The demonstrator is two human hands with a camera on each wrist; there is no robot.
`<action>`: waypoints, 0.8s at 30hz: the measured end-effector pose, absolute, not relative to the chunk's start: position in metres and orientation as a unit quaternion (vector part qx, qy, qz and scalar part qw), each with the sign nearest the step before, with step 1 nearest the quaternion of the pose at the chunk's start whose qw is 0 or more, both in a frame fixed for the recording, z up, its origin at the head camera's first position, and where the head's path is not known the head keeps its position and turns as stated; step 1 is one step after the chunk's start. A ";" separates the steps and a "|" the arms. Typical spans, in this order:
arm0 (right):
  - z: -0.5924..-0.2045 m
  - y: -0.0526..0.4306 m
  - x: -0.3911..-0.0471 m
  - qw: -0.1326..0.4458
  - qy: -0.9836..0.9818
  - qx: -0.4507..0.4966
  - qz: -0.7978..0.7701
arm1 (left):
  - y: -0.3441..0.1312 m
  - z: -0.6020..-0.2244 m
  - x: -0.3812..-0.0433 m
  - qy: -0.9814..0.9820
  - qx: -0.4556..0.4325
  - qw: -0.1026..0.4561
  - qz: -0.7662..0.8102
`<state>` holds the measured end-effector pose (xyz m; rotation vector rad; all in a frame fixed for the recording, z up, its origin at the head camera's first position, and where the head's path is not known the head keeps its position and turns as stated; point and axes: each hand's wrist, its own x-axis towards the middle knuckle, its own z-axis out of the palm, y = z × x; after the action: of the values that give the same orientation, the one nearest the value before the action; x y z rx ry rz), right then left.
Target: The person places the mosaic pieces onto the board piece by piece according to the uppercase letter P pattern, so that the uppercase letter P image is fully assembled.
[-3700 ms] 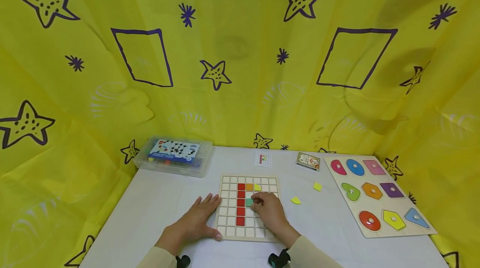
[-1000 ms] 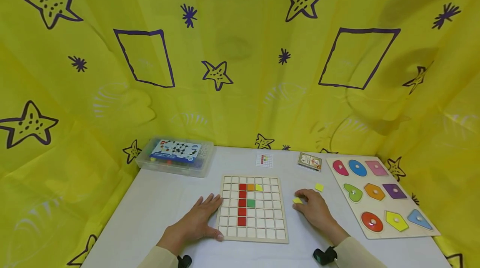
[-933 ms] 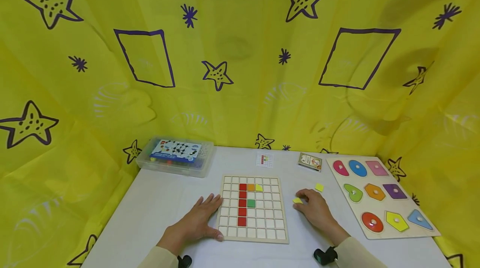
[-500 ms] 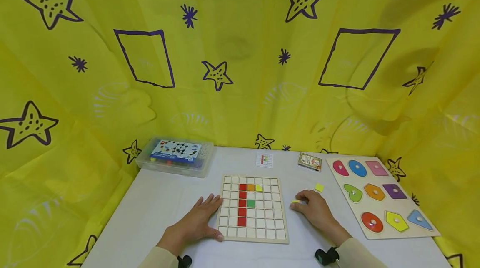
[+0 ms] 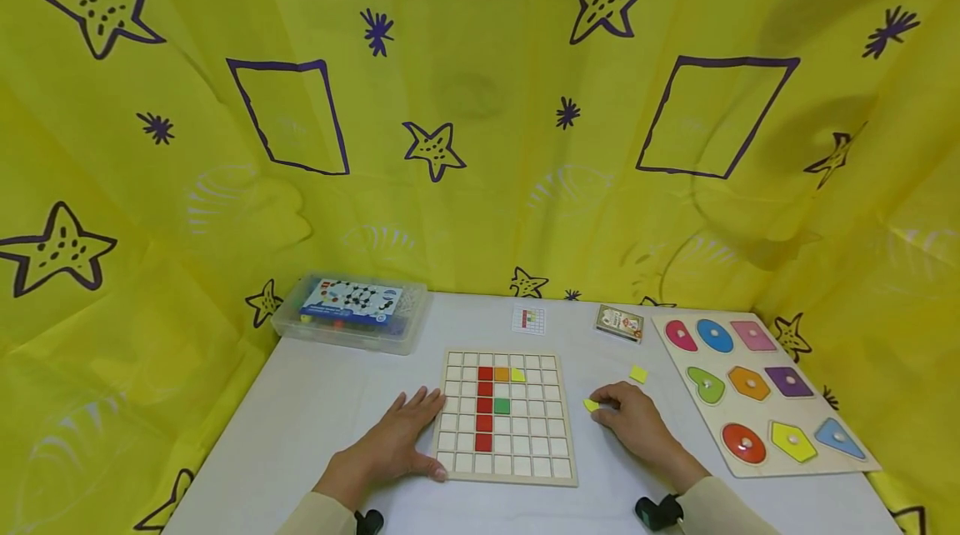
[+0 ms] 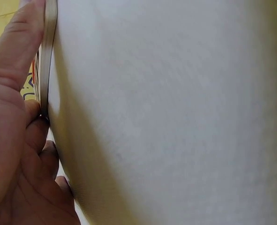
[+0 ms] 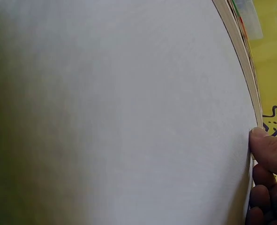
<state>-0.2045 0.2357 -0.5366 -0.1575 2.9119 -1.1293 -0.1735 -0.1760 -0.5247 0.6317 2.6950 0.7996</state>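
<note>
A wooden grid board (image 5: pixel 542 428) lies on the white table, with a column of red squares (image 5: pixel 485 407), an orange square (image 5: pixel 502 374), a green square (image 5: pixel 502 407) and a yellow quarter-circle tile (image 5: pixel 518 375) in its cells. My left hand (image 5: pixel 393 439) rests at the board's left side, fingers spread, thumb by the near corner. In the left wrist view its thumb lies along the board's edge (image 6: pixel 48 61). Right of the board, my right hand (image 5: pixel 636 422) pinches a yellow quarter-circle tile (image 5: pixel 591 405) between thumb and forefinger, low over the table. The right wrist view hides that tile.
A yellow square tile (image 5: pixel 638 374) lies beyond my right hand. A pattern card (image 5: pixel 529 320) and a small card box (image 5: pixel 619 323) stand behind the board. At left is a clear plastic case (image 5: pixel 352 314); at right, a shape puzzle board (image 5: pixel 720 427).
The green square has been let go in its cell. My right hand has moved right to the yellow quarter-circle tile and turned it in its fingers. The left hand stays by the board.
</note>
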 end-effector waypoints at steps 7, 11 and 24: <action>-0.538 0.234 -0.205 0.007 0.936 -0.046 -0.349 | -0.176 -0.523 -0.173 0.927 0.217 0.130 0.278; -0.535 0.235 -0.203 0.012 0.931 -0.062 -0.359 | -0.175 -0.523 -0.172 0.927 0.215 0.131 0.277; -0.535 0.240 -0.201 0.009 0.933 -0.053 -0.357 | -0.176 -0.523 -0.172 0.927 0.213 0.134 0.280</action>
<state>-0.2009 0.2398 -0.5346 -0.1649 2.9134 -1.1139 -0.1724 -0.1759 -0.5228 0.6160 2.6856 0.8101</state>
